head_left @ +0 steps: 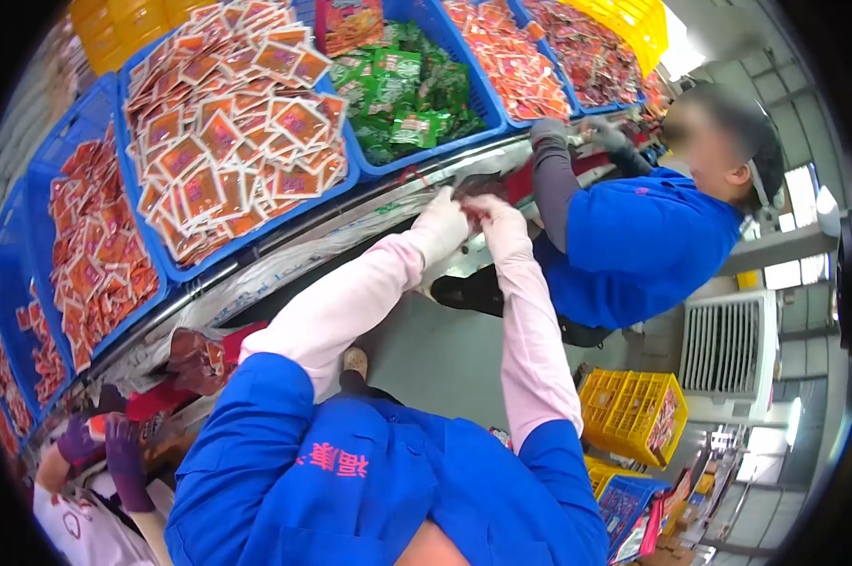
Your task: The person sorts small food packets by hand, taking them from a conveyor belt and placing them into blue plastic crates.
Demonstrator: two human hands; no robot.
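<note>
Both of my hands wear white gloves and are held close together in front of the blue bins. My left hand [437,226] has its fingers closed at the edge of a dark, reddish bag [481,185]. Beside it, my right hand [503,226] pinches the same bag from the other side. What the bag contains is too blurred to tell. Nearest beyond the hands stands a blue bin [426,158] with green packets [396,77]. A larger bin of orange and white packets [220,137] is to its left.
More blue bins with red packets [96,250] run along the left and top. A co-worker in blue [634,226] stands close on the right. Another person's purple-gloved hands [115,443] are at lower left. Yellow crates [624,410] stand behind on the right.
</note>
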